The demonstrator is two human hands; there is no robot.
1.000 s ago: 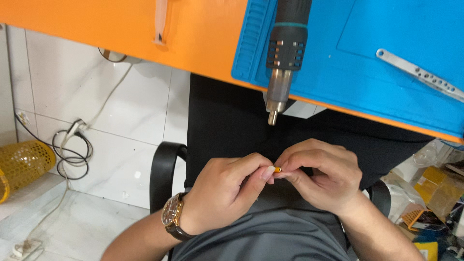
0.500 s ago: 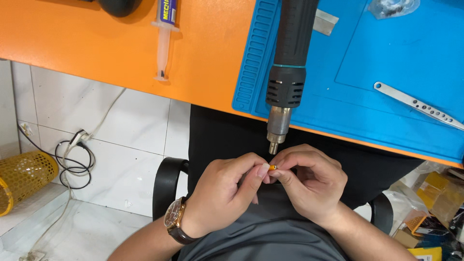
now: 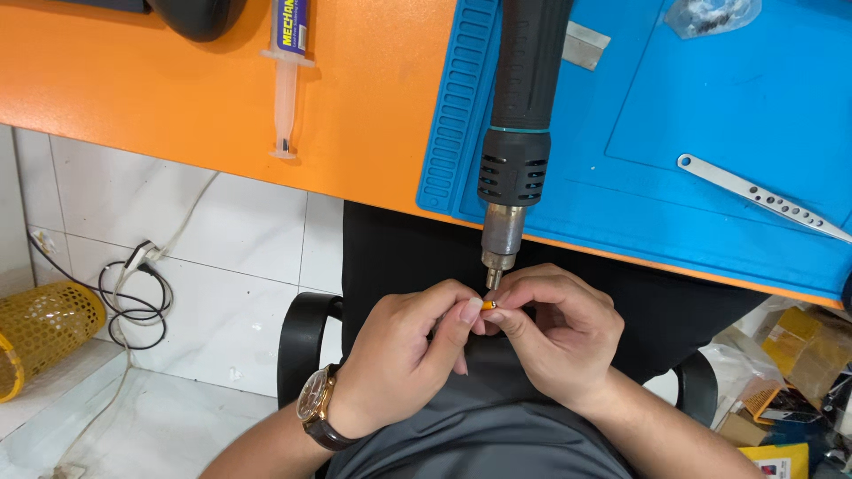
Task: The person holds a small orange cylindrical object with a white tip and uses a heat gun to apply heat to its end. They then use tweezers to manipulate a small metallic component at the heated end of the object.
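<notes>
My left hand (image 3: 404, 350) and my right hand (image 3: 555, 333) meet over my lap, below the table edge. Their fingertips pinch a tiny orange piece (image 3: 490, 305) between them. A dark hot-air gun (image 3: 519, 133) lies on the blue mat (image 3: 710, 133), and its metal nozzle (image 3: 499, 257) overhangs the table edge, with its tip right above the orange piece. My left wrist carries a brown-strapped watch (image 3: 317, 410).
On the orange table (image 3: 177, 80) lies a clear syringe (image 3: 286, 80) and a black object at the top edge. Metal tweezers (image 3: 763, 197) and a small metal plate (image 3: 586, 44) rest on the mat. A yellow mesh basket (image 3: 40, 333) and cables lie on the floor, left.
The view has tilted up the table, so more of the hot-air gun and syringe shows. My hands have stayed together on the orange piece and now sit just under the nozzle.
</notes>
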